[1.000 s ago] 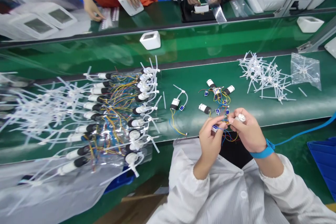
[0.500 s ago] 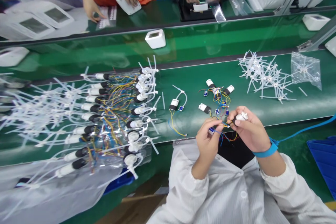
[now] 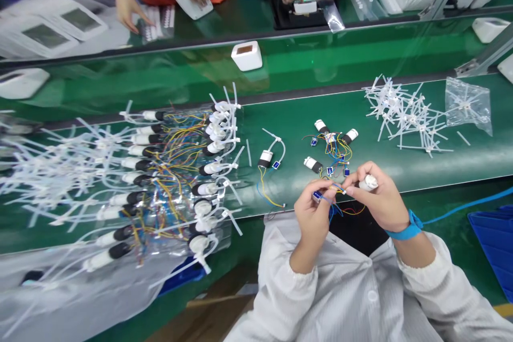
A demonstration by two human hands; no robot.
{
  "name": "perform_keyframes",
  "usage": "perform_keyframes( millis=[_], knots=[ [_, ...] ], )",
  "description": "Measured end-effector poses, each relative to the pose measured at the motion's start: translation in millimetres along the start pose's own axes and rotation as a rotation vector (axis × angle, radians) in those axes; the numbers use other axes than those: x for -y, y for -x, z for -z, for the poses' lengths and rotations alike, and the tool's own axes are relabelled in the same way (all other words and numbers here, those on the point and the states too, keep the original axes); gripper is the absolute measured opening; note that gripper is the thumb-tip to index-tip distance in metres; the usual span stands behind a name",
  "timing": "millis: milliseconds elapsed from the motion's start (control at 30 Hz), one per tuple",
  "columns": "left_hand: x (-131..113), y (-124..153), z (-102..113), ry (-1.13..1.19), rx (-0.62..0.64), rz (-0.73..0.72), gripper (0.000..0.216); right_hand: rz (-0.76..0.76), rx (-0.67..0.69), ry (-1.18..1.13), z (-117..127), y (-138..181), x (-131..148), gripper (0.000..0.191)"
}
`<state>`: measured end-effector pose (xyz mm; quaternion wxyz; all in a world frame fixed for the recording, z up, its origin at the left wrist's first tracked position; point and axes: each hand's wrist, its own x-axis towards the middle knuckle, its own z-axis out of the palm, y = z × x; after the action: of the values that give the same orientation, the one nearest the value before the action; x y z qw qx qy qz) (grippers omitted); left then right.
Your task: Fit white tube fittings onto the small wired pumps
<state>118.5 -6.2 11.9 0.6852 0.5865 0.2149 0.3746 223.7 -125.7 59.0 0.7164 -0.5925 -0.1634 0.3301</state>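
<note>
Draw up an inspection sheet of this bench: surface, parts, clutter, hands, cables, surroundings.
Surface: green worktop, glossy.
Parts: white cylindrical part and blue-faced piece in hand; wired cylinders lie ahead.
Clutter: white tubing heaped at both sides; clear bag at right.
Hands: right hand holds the cylindrical part, left hand the blue-faced piece.
Cables: blue cord at right wrist strap; thin wires between the hands.
Surroundings: co-workers' hands beyond.

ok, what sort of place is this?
Probably an electronics assembly line: rows of wired black-and-white cylinders laid along a long green work surface, and a blue corded wrist strap that looks anti-static.
</note>
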Motion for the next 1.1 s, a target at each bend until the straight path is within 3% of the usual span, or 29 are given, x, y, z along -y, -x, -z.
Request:
perform_keyframes(
  millis=[200, 567, 933, 1100],
  knots=[
    [-4, -2, 0, 0.000, -0.002, 0.080, 0.029, 0.017, 0.062, 0.055, -3, 1, 6, 0.041],
    [-6, -10, 5, 0.225, 0.101, 0.158, 0.031, -0.026, 0.059, 0.092, 8, 0, 9, 0.041],
    [0, -55, 38, 0.211, -0.107, 0.099, 0.032, -0.054, 0.005, 0.131, 29, 2, 9, 0.035],
    [-21, -40, 51, 0.130, -0.121, 0.100, 0.022, -0.017, -0.127, 0.025, 36, 12, 26, 0.039]
  ],
)
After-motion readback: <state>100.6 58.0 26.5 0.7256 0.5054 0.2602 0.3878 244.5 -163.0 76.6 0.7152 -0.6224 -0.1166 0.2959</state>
